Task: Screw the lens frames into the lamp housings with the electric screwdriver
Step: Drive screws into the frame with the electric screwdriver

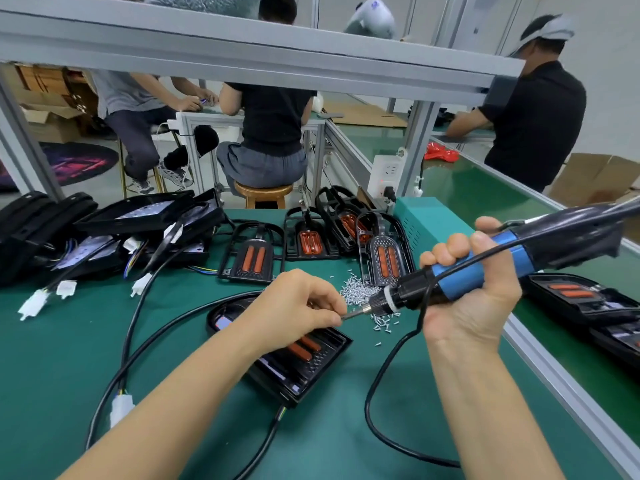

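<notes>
My right hand (467, 292) grips the blue and black electric screwdriver (485, 268), which is held nearly level with its bit pointing left. My left hand (298, 306) pinches at the tip of the bit (353, 314), fingers curled; a screw there is too small to make out. Under my left hand lies a black lamp housing (301, 365) with a lens frame and two orange strips in it. A heap of small silver screws (360, 292) lies on the green mat just behind the bit.
Several lens frames (252, 254) with orange strips lie at the back. Black housings with cables and white plugs (114, 233) are piled at the left. More housings (581, 306) sit right of the rail. The screwdriver cable (381, 403) loops over the mat. People work behind.
</notes>
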The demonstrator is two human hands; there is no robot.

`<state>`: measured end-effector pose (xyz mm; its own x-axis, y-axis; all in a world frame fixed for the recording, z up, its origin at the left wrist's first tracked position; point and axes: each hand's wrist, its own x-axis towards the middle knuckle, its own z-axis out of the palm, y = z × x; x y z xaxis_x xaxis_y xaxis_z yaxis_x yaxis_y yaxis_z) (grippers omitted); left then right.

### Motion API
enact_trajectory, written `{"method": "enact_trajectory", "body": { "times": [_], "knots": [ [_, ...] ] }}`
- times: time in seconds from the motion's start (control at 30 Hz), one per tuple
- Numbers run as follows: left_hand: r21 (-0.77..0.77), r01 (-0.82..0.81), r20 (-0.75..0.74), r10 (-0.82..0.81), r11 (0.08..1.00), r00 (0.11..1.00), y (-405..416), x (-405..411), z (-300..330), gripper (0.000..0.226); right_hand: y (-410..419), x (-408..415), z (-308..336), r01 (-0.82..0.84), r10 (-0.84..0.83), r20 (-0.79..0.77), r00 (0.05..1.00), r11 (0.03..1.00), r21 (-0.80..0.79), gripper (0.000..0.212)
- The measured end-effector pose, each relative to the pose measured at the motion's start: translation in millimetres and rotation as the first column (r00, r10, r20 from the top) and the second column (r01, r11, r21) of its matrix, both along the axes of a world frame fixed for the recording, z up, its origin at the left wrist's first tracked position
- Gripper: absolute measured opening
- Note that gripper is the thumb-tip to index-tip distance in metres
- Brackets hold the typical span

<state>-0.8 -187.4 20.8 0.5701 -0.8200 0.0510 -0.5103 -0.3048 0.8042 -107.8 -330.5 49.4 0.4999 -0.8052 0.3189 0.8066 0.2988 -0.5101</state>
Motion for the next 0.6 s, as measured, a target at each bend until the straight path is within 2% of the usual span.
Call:
{"method": "enact_trajectory", "body": {
  "times": [0.13, 0.23, 0.37, 0.6],
  "knots": [
    [0.127, 0.008, 0.036, -0.013, 0.992, 0.999, -4, 3, -3, 0.014, 0, 7, -14, -0.008, 0.009, -0.032, 0.999, 0.999, 0.045, 0.013],
    [0.182, -0.068, 0.09, 0.052, 0.981, 0.995, 0, 9, -4, 0.012, -5, 9, -20, -0.009, 0.013, -0.048, 0.999, 0.996, 0.087, 0.013],
    [0.185, -0.126, 0.165, 0.095, 0.975, 0.982, 9, 9, -7, 0.012, -9, 10, -27, -0.023, 0.032, -0.094, 0.995, 0.995, 0.1, 0.014],
    [0.125, -0.164, 0.18, 0.14, 0.979, 0.974, 19, -3, -9, 0.013, -1, 16, -33, -0.046, 0.048, -0.132, 0.99, 0.999, 0.02, 0.019]
  ]
}}
